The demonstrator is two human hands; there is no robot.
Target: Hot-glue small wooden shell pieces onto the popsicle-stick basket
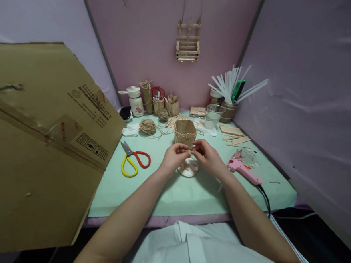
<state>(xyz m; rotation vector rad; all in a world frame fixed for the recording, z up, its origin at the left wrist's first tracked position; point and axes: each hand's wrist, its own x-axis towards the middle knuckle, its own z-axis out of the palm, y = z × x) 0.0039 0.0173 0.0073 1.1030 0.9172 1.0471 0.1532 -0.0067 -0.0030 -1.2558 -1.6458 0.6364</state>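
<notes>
A basket of wooden sticks [185,131] with a braided rim stands at the middle of the table. Just in front of its lower part, my left hand [176,157] and my right hand [205,155] nearly meet, fingertips pinched together. Whatever lies between the fingertips is too small to make out. Below them is a round white disc [189,168] with brownish marks. Scissors [132,158] with one yellow and one red handle lie open left of my hands. A pink glue gun [244,171] rests to the right, its cord running off the front edge.
A large cardboard sheet [44,148] leans over the left side. Twine [147,126], a bottle [135,102] and stick holders line the back. At the right are a pot of white glue sticks [228,111] and flat wooden sticks [231,130]. A small stick frame [188,46] hangs behind.
</notes>
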